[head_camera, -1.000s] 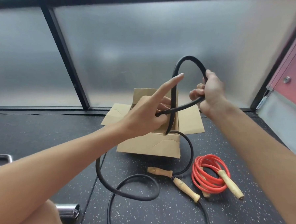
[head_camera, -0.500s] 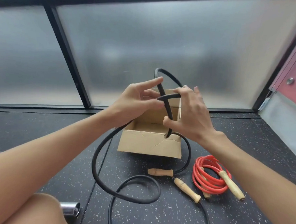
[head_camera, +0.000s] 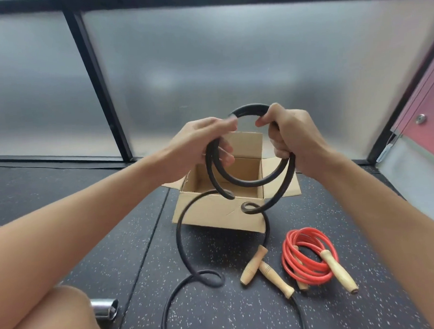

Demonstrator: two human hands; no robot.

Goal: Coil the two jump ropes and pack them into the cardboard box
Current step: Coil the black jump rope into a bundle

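gripping the black rope (head_camera: 251, 183) with left hand (head_camera: 197, 142) and right hand (head_camera: 291, 137), fingers curled round upright loops above the open box (head_camera: 213, 212). trailing down to the floor (head_camera: 108, 220) beside the flat-coiled red rope (head_camera: 307, 259).

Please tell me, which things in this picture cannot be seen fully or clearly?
Head view, all:
1. Black rope: a stretch runs off the bottom edge.
2. Box floor: partly hidden by the near wall and rope loops.
3. Metal object: half hidden behind the leg.
4. Red rope: the coil covers most of one handle.
5. Beyond the frosted glass: blurred.
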